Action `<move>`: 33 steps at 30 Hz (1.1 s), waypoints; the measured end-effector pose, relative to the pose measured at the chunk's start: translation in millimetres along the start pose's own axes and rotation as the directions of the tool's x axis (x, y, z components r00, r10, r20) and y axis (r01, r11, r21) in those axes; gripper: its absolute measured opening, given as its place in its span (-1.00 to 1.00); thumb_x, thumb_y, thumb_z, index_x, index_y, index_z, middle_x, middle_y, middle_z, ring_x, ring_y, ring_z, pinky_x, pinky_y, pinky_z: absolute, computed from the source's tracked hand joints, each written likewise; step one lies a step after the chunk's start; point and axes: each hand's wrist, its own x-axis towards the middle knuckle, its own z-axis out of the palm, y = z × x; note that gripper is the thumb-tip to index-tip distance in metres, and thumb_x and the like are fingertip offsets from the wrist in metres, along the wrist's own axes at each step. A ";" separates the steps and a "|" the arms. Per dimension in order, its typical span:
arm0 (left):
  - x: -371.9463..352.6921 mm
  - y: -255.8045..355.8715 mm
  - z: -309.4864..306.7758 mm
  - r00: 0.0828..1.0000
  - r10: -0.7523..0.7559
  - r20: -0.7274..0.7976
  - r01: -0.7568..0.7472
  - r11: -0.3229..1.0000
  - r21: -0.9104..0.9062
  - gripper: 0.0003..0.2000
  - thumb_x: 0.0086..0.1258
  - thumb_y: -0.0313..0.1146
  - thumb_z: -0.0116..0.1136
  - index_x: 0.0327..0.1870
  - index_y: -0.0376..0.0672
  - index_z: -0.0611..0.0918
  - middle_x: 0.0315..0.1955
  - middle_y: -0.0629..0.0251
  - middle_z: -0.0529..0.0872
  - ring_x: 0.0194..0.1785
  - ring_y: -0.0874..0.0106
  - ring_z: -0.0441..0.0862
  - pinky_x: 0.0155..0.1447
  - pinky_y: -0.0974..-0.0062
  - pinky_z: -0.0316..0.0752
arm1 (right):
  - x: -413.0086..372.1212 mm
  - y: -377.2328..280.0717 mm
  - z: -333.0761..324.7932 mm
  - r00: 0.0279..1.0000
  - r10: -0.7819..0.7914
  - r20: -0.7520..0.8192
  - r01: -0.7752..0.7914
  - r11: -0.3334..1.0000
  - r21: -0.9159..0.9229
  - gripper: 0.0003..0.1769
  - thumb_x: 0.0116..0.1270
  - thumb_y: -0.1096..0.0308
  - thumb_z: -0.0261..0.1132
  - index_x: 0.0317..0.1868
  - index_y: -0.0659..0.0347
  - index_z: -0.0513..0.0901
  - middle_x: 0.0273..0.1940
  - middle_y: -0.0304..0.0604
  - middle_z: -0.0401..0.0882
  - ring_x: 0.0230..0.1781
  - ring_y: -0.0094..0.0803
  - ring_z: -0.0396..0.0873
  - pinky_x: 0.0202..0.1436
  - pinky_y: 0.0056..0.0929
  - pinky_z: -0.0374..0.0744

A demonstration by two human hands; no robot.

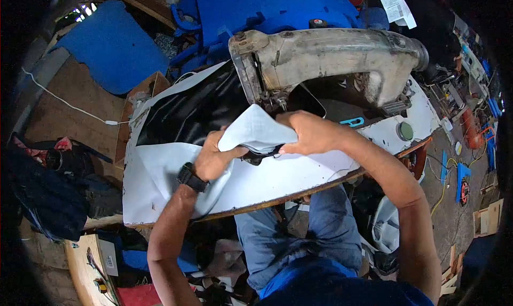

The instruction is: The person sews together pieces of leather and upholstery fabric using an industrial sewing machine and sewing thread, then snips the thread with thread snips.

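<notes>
A folded piece of white material (pixel 255 128) with a black underside is held up between my hands, just in front of the sewing machine's needle area. My left hand (pixel 212 159), with a black watch on the wrist, grips its left edge. The right hand (pixel 308 132) pinches its right edge, close below the machine head. The worn, pale sewing machine (pixel 331 49) stands across the back of the white table (pixel 283 180). Glossy black sheet material (pixel 187 114) with a white part spreads left of the machine, partly hidden by my left hand.
A blue plastic tool (pixel 351 122) and a round green-topped tin (pixel 404 131) lie on the table's right side. Blue sheets (pixel 267 7) are heaped behind the machine. A white cable (pixel 69 104) hangs at left. Tools and scraps litter the floor at right.
</notes>
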 end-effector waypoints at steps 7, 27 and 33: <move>20.4 -12.9 11.7 0.948 0.295 0.120 -0.319 0.890 0.326 -0.34 0.20 -0.24 0.58 0.30 -0.40 0.61 0.16 -0.14 0.69 0.28 0.00 0.64 0.48 0.13 0.46 | 7.6 10.7 -12.5 0.979 0.117 0.165 -0.140 0.981 0.136 -0.55 0.40 0.24 0.49 0.16 0.40 0.77 0.15 0.24 0.74 0.16 0.07 0.72 0.29 -0.09 0.63; 29.4 -6.6 14.1 0.788 0.521 0.327 -0.613 0.709 0.348 -0.77 0.16 -0.38 0.43 -0.18 -0.21 0.71 0.02 0.18 0.84 0.22 0.17 0.78 0.53 -0.06 0.49 | -13.2 29.2 -5.6 0.929 -0.297 0.220 0.346 0.908 -0.236 -0.29 -0.01 0.29 0.57 0.25 0.22 0.71 0.28 -0.02 0.71 0.37 -0.04 0.66 0.53 -0.02 0.57; 27.0 -17.3 22.3 0.773 0.558 0.302 -0.635 0.682 0.363 -0.77 0.25 -0.39 0.42 -0.10 -0.23 0.76 -0.03 0.18 0.87 0.18 0.20 0.81 0.55 -0.04 0.50 | -10.0 32.1 18.1 0.946 -0.281 0.163 0.321 0.883 -0.342 -0.25 0.02 0.31 0.53 0.32 0.27 0.68 0.39 0.03 0.65 0.48 0.04 0.57 0.58 -0.04 0.51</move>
